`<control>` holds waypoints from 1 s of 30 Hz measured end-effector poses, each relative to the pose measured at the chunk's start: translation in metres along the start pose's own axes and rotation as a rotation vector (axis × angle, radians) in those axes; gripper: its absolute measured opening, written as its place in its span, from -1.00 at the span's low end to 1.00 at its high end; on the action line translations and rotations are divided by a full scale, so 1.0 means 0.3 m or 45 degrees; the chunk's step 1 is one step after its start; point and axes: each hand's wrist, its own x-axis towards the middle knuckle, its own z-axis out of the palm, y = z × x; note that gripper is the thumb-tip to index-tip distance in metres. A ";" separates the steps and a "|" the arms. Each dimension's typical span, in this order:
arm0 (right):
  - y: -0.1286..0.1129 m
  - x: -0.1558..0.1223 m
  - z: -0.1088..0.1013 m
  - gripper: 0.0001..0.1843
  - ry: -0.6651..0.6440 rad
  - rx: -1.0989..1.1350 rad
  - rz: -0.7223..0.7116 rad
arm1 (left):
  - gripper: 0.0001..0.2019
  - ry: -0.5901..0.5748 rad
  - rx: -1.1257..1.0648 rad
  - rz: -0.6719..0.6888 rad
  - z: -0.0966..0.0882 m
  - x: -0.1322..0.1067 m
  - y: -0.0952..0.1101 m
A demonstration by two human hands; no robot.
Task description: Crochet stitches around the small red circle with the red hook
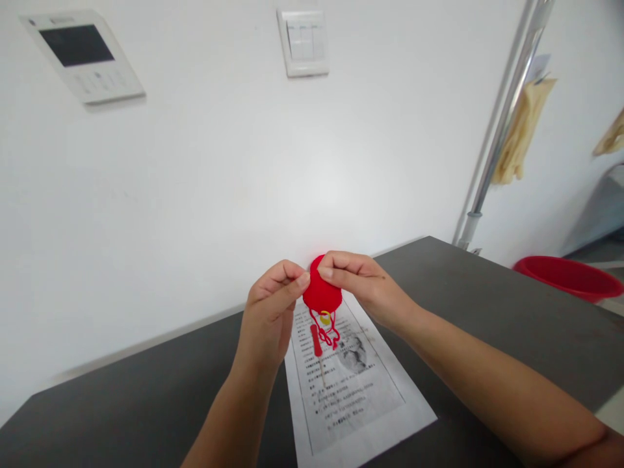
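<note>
A small round red piece of crochet [322, 296] is held up above the sheet between both hands. My left hand [273, 305] pinches its left edge between thumb and fingers. On its upper right, my right hand [363, 279] grips it with thumb and forefinger. Red yarn [333, 338] hangs in loops from the lower edge, beside a yellow ring-shaped marker [325, 318]. Below lies a crochet hook [316, 341] with a red handle and a thin shaft, resting over a printed sheet of paper [361, 416] with a grey picture.
The dark grey table [146, 396] meets a white wall [195, 162]. A metal pole [504, 123] stands behind the table's right corner, near hanging yellowish gloves [521, 133]. A red basin [568, 278] is beyond the right edge. A light switch [306, 42] and a wall panel [80, 55] are above.
</note>
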 end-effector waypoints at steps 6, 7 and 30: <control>-0.006 0.005 -0.007 -0.71 -0.028 0.019 -0.001 | -0.85 0.107 0.054 0.183 -0.019 0.008 0.001; -0.008 0.003 -0.005 -0.73 -0.046 -0.016 0.011 | -0.86 0.113 0.092 0.228 -0.027 0.007 -0.002; -0.032 -0.005 -0.025 -0.80 -0.120 -0.526 -0.105 | -0.73 -0.074 0.590 0.253 -0.062 0.008 -0.006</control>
